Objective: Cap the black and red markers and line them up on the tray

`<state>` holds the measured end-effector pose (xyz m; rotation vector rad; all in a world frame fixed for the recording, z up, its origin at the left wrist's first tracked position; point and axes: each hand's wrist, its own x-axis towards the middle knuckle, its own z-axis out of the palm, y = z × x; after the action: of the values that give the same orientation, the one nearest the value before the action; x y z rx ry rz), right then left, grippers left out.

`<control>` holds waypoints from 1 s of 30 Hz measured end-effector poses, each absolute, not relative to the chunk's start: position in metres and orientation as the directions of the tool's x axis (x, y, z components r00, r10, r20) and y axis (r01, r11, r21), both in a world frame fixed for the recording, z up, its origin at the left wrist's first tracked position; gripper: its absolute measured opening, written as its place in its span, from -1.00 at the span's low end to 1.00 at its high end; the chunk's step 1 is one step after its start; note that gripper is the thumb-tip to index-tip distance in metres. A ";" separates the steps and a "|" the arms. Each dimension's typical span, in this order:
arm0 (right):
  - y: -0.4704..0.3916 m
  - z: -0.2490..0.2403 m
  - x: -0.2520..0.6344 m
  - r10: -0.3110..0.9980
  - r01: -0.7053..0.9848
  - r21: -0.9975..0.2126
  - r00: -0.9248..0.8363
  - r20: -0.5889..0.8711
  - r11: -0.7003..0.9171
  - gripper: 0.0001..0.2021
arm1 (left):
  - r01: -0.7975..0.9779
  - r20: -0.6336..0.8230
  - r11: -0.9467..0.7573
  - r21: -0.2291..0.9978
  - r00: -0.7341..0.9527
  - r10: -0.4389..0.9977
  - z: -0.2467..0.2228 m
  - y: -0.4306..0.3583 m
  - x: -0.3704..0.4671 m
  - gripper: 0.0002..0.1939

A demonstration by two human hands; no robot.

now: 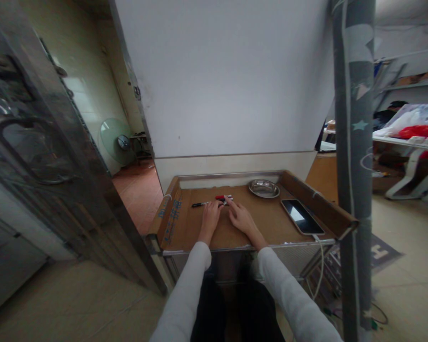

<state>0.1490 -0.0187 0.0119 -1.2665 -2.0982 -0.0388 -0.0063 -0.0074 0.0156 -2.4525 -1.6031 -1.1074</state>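
Note:
On the cardboard-lined table top, my left hand [210, 217] lies with its fingers bent over a black pen [199, 204], whose dark end sticks out to the left. My right hand [241, 217] is close beside it, fingers curled and the index finger reaching forward. A small dark piece shows between the fingertips of both hands; I cannot make out whether it belongs to the pen. Just beyond the fingertips is a red marker [221, 196] with a pale end. The fingers partly hide these things.
A round steel dish [264, 188] stands at the back right. A phone [301, 216] lies on the right, a white cable [321, 266] hanging from it. Raised cardboard sides [316, 204] edge the table. A wrapped pole [355, 142] rises on the right; a metal door [53, 156] is on the left.

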 end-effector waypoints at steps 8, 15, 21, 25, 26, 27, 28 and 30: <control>-0.009 0.000 0.153 0.798 0.845 -0.334 -0.165 0.580 0.417 -0.60 | 0.911 0.546 -0.088 0.404 -0.163 0.822 0.009 -0.011 -0.014 -0.76; -0.010 0.005 0.153 0.828 0.895 -0.253 -0.189 0.528 0.366 -0.72 | 0.919 0.520 -0.021 0.395 -0.205 0.829 0.002 -0.006 -0.018 -0.75; -0.011 0.004 0.152 0.841 0.914 -0.218 -0.194 0.504 0.342 -0.66 | 0.931 0.538 0.011 0.365 -0.220 0.814 0.003 0.002 -0.016 -0.71; -0.011 0.001 0.152 0.844 0.928 -0.208 -0.166 0.510 0.308 -0.62 | 0.942 0.530 0.036 0.335 -0.220 0.819 0.003 0.006 -0.016 -0.70; -0.011 0.001 0.152 0.845 0.933 -0.204 -0.157 0.512 0.297 -0.62 | 0.943 0.536 0.027 0.332 -0.212 0.817 0.002 0.007 -0.016 -0.70; -0.011 0.001 0.151 0.846 0.937 -0.199 -0.149 0.512 0.286 -0.62 | 0.944 0.542 0.016 0.330 -0.204 0.815 0.001 0.008 -0.017 -0.70; -0.011 0.000 0.151 0.847 0.942 -0.195 -0.141 0.512 0.275 -0.62 | 0.944 0.547 0.007 0.331 -0.198 0.813 0.001 0.009 -0.017 -0.70; -0.011 0.000 0.151 0.849 0.948 -0.186 -0.130 0.512 0.257 -0.63 | 0.941 0.548 -0.004 0.338 -0.194 0.813 0.000 0.012 -0.019 -0.71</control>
<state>0.1507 -0.0114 0.0000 -1.6245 -2.0123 -0.2490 -0.0185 0.0120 -0.0003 -1.8578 -2.0705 -0.9740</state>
